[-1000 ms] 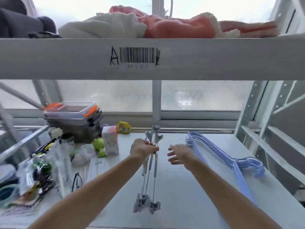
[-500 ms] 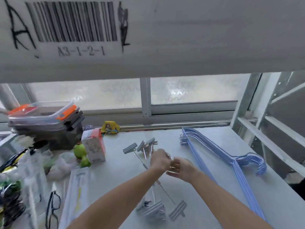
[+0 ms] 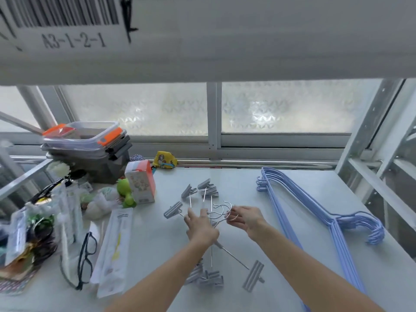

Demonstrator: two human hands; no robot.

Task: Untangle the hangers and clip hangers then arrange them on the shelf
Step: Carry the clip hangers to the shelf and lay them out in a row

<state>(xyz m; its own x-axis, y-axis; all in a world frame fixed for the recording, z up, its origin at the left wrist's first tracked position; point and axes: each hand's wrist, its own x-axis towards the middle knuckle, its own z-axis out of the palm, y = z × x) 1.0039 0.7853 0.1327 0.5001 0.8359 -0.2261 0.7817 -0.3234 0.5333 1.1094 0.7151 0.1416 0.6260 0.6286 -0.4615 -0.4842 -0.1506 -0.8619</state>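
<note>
We see a tangle of grey metal clip hangers (image 3: 209,212) on the white shelf surface (image 3: 304,199). Our left hand (image 3: 201,228) presses on their middle; our right hand (image 3: 246,218) pinches a wire hook. Stacked light-blue wire hangers (image 3: 315,217) lie well to the right.
</note>
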